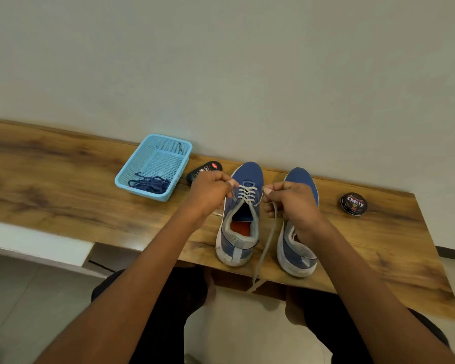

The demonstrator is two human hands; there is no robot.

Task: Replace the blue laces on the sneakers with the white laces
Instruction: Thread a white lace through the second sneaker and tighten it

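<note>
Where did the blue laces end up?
The blue laces lie bunched in the near corner of the light blue basket on the wooden table, left of the sneakers and the left hand.

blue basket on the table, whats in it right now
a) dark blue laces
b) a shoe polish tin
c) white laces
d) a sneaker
a: a tangle of dark blue laces lies in the near corner of the blue basket, while the white lace is on the left sneaker.

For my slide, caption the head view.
Both hands thread a white lace through the left sneaker; blue laces in basket.
</note>
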